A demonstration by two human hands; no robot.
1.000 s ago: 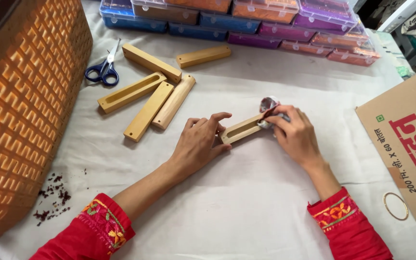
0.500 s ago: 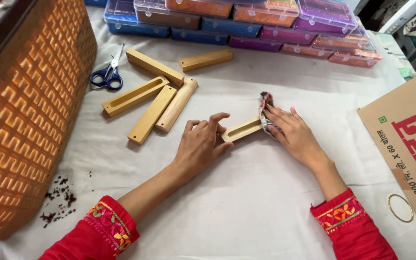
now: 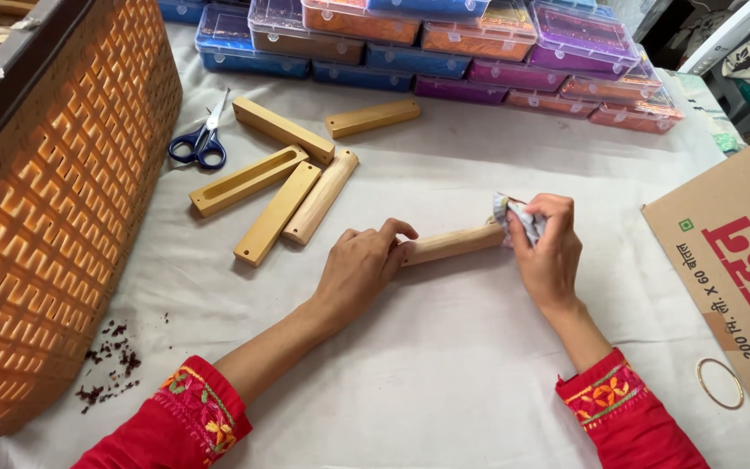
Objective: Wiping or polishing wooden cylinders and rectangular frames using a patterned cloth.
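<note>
Between both hands, wooden stick [image 3: 453, 244] lies roughly left-right.

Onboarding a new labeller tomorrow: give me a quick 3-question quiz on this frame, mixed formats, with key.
1. True or false: the left hand rests on one end of the rounded pale wooden block lying on the white cloth-covered table.
2. What does the right hand press against the block's other end? A) crumpled piece of paper or cloth B) scissors C) gold ring
3. Fill in: the blue-handled scissors lie beside the tall orange woven ____.

Key: 1 true. 2 A, the crumpled piece. 3 basket.
</note>
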